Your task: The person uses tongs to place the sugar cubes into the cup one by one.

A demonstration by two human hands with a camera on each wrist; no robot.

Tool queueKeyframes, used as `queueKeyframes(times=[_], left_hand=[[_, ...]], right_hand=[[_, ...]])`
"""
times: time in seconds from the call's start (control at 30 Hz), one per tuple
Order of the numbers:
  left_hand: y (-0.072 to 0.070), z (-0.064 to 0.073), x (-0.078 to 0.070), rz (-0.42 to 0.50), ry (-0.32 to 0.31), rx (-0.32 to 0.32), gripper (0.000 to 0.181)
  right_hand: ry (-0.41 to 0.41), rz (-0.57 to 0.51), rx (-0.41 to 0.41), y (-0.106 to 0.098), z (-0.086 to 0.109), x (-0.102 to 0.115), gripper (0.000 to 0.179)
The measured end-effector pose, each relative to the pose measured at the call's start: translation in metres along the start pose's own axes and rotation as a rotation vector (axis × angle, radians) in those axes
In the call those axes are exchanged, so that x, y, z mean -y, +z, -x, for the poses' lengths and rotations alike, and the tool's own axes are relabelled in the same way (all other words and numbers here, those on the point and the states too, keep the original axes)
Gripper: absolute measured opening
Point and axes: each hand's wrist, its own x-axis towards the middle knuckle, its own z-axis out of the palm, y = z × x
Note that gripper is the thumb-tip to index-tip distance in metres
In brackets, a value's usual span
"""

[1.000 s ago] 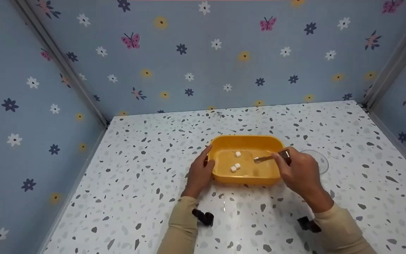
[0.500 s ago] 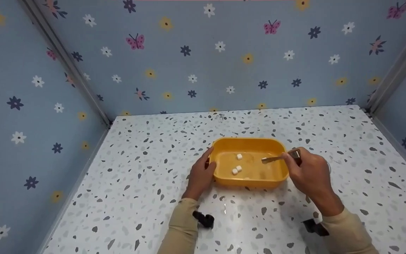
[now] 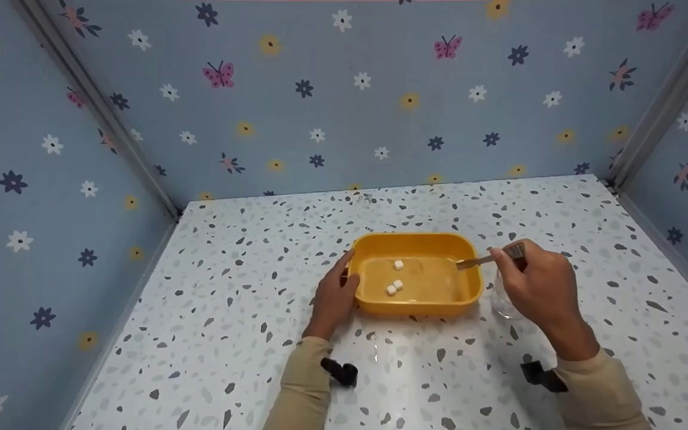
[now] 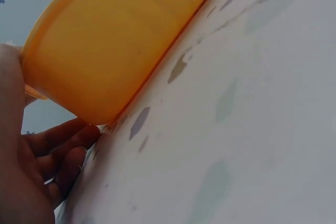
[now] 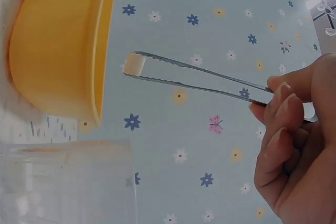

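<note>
A yellow tub [image 3: 412,308] rests on the table, with three white cubes [image 3: 398,264] on its floor, two of them touching. At its left end my left hand [image 3: 333,295] holds the side, lower fingers by the base in the left wrist view. My right hand [image 3: 544,286] pinches metal tongs [image 5: 199,88] between thumb and fingers, above the tub's right rim. Another white cube [image 5: 134,64] is clamped at the tongs' tips in the right wrist view. A clear container [image 5: 68,182] stands right of the tub, partly hidden behind my right hand in the head view.
The white speckled tabletop [image 3: 248,298] extends all round the tub. Blue flowered panels [image 3: 344,107] enclose it at the back and both sides. Black wrist mounts [image 3: 341,371] stick out from the sleeves.
My right hand has moved right with the tongs, from over the tub's floor to its right rim. More of the clear container's near side now shows. The left hand keeps its place.
</note>
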Motion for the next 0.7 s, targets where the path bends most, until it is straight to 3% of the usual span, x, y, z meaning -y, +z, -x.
queueKeyframes(times=[0.23,0.47,0.7], left_hand=[[-0.002,-0.004,-0.001,0.015,0.020,0.011,0.056],[-0.002,-0.001,0.001,0.005,0.004,0.007,0.056],[0.000,0.001,0.001,0.011,0.008,0.004,0.055]], right_hand=[[0.053,0.030,0.009,-0.013,-0.004,0.001,0.019],[0.052,0.063,-0.011,-0.020,-0.006,-0.003,0.018],[0.129,0.108,0.011,-0.029,-0.006,-0.010,0.022]])
